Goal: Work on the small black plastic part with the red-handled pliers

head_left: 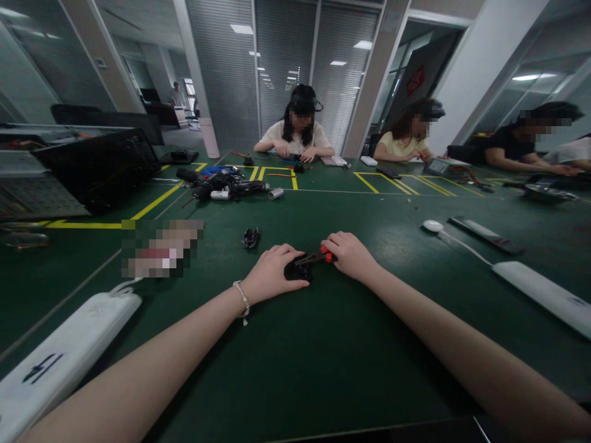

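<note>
My left hand (272, 274), with a bracelet at the wrist, is closed around a small black part (300, 271) that rests on the green table. My right hand (348, 253) grips red-handled needle-nose pliers (316, 257). The dark jaws of the pliers point left and lie at the top of the black part; whether they pinch it I cannot tell. Another small black piece (250, 238) lies on the table beyond my left hand.
A heap of black tools and cables (221, 184) lies further back. White power strips (69, 363) flank my arms. A phone (484, 235) and a white round plug (433, 226) are on the right. Several co-workers (295, 132) sit across the green table (295, 369).
</note>
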A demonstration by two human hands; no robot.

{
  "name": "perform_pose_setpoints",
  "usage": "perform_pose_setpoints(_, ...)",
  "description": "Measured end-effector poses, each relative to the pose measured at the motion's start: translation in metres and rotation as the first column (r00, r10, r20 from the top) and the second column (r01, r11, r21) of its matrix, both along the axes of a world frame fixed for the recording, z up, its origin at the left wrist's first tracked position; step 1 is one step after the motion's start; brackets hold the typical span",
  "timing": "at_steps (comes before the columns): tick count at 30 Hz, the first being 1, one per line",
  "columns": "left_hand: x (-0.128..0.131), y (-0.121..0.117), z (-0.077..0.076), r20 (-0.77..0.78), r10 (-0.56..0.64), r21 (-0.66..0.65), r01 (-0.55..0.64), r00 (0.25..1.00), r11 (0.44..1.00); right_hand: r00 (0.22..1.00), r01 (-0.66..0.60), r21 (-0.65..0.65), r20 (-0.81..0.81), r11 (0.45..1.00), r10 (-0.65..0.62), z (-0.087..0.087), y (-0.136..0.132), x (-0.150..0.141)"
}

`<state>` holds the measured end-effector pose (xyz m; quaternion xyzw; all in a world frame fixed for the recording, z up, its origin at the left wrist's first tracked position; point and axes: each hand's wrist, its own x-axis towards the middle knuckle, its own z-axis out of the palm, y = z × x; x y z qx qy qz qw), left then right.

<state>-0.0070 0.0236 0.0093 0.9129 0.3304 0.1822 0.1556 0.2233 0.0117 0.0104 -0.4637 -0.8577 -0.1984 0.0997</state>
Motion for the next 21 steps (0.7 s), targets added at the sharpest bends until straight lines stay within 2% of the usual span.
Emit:
perform_pose_setpoints(7,0.0000,0.0003,0.0001,0.003,0.005,-0.007,-0.005,1.000,1.000,0.999,0.033,-0.004,-0.002,0.999,-0.033,-0.0017,0.0003,0.0000)
perform_pose_setpoints(21,-0.0004,0.0001,0.0006,-0.011,0.010,-0.019,-0.010,1.000,1.000,1.000,0.017,-0.015,-0.014,1.000,-0.017,-0.0025,0.0013,0.0010)
